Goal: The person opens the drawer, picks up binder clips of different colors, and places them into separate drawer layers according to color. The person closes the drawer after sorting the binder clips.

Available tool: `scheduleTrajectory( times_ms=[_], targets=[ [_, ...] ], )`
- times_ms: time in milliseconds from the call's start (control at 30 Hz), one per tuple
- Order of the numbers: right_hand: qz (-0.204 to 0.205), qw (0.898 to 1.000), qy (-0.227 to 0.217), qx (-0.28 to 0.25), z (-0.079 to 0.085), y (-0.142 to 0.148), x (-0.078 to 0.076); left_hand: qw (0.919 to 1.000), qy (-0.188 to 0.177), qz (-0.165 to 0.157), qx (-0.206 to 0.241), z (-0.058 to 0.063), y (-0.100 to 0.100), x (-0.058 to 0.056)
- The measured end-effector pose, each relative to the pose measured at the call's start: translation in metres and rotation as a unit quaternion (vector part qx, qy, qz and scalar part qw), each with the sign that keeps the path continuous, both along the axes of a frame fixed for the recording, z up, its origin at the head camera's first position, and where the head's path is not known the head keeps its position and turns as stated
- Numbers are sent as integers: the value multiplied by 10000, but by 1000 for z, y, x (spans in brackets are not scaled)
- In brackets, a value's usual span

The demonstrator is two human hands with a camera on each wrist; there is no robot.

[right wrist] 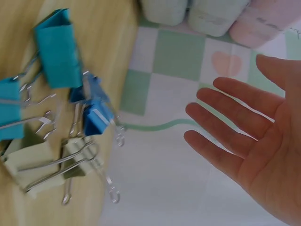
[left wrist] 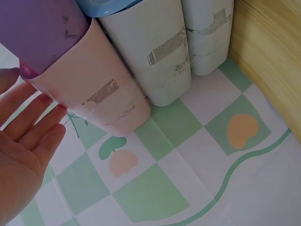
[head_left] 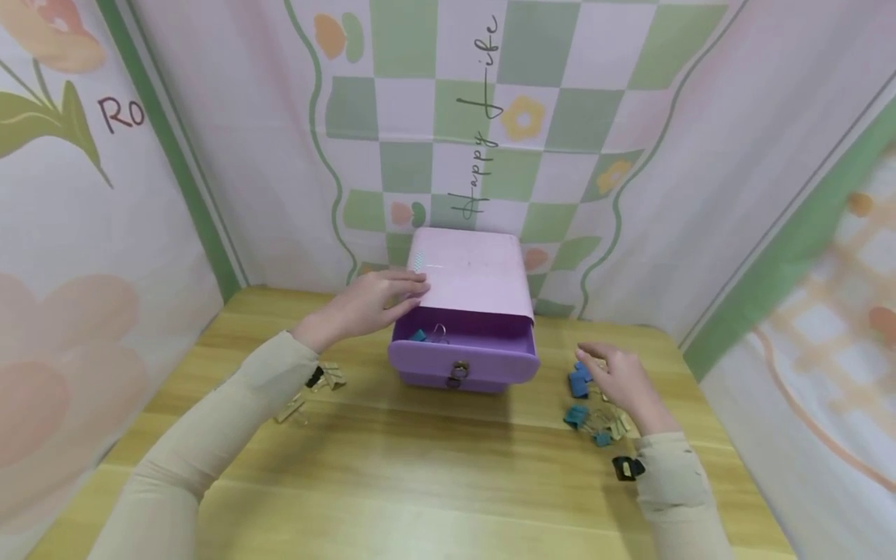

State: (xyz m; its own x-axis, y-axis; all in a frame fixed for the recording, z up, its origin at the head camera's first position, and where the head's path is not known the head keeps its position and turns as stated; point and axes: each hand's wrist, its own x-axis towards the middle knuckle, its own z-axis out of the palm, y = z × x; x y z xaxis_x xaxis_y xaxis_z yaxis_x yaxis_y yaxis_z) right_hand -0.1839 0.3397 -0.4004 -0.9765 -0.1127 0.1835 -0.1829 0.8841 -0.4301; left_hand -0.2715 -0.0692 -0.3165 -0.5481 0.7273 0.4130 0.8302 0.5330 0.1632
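The drawer organizer (head_left: 469, 272) stands on the bench (head_left: 420, 482) before the backdrop cloth (head_left: 532, 47), between left binder clips (head_left: 334, 376) and right binder clips (head_left: 579, 383). Its top drawer (head_left: 423, 358) juts forward; another binder clip (head_left: 418, 336) lies inside, toward the left.

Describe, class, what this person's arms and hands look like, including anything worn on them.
The left sleeve and right sleeve are long, plain and pale beige, reaching the wrists with soft creases. A few small dark marks show near the right cuff. The left hand and right hand are bare, without gloves.
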Motion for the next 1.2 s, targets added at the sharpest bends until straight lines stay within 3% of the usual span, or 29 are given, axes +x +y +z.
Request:
scheduleTrajectory(
  times_ms=[333, 600, 867, 1200],
  targets=[
    [121, 9995, 98, 283, -19, 6, 7, 10000, -71, 68, -16, 1, 0, 0],
    [151, 9981, -431, 416, -26, 8, 16, 10000, -44, 46, -6, -1, 0, 1],
    [427, 9966, -377, 593, -33, 10, 23, 10000, -9, 30, 3, -1, 0, 1],
    [455, 9918, -1008, 644, -34, 11, 31, 9999, -115, 31, 36, 1, -1, 1]
  ],
)
